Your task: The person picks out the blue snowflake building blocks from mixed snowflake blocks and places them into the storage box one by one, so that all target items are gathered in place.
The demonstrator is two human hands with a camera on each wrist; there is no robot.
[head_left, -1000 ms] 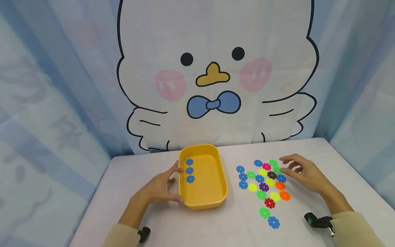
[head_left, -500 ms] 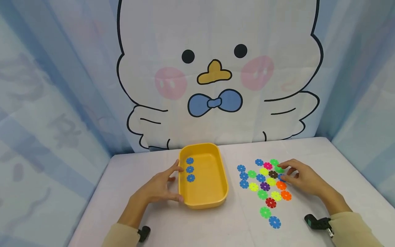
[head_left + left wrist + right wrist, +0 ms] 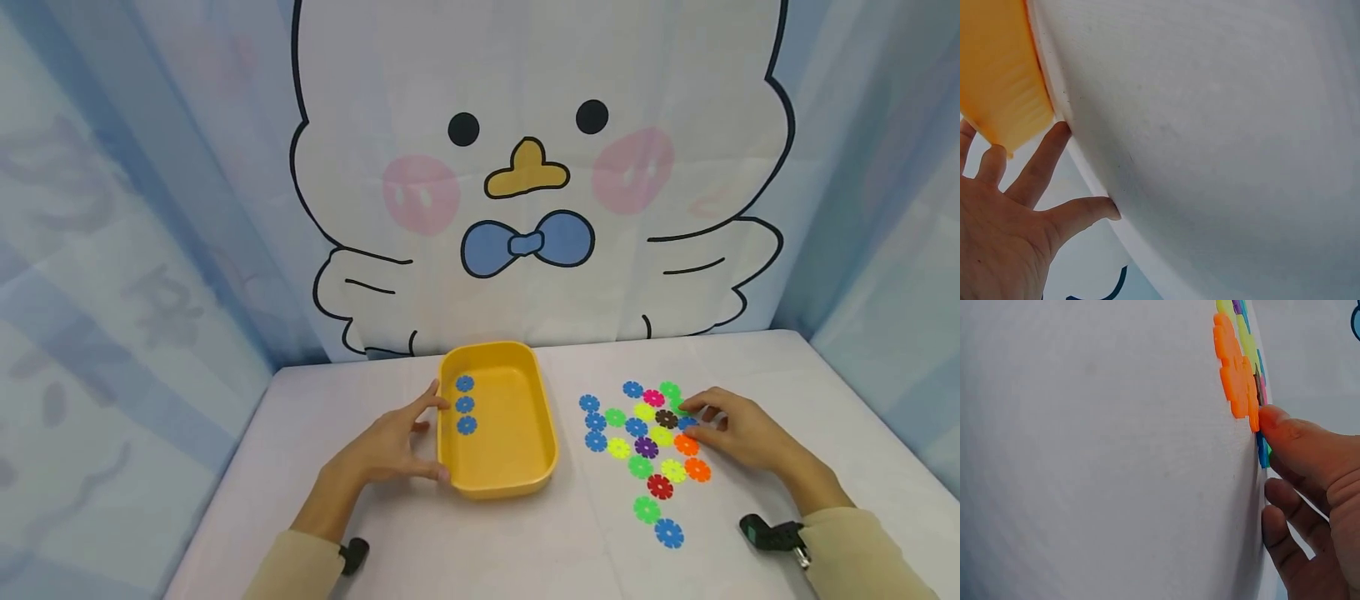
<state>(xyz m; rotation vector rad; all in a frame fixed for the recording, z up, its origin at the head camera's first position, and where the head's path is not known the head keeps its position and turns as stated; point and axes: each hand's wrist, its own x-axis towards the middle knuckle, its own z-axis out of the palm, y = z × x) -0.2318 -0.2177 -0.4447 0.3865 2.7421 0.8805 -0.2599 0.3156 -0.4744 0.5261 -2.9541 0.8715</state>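
Yellow, smooth, round-cornered tray (image 3: 498,454), holding three blue notched discs (image 3: 465,404), is touched at its left rim by the wide-spread left hand (image 3: 386,446); on the white tabletop (image 3: 540,550), another flat blue disc (image 3: 687,423) is pinched by the right hand (image 3: 742,429).

The tray (image 3: 512,437) is yellow, its 3 discs (image 3: 465,404) blue, the loose discs (image 3: 647,448) multicoloured.

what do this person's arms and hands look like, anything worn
The left hand and right hand wear no gloves. Plain beige sleeves show, a small black device at each one's edge; the right device has a silvery metal part.
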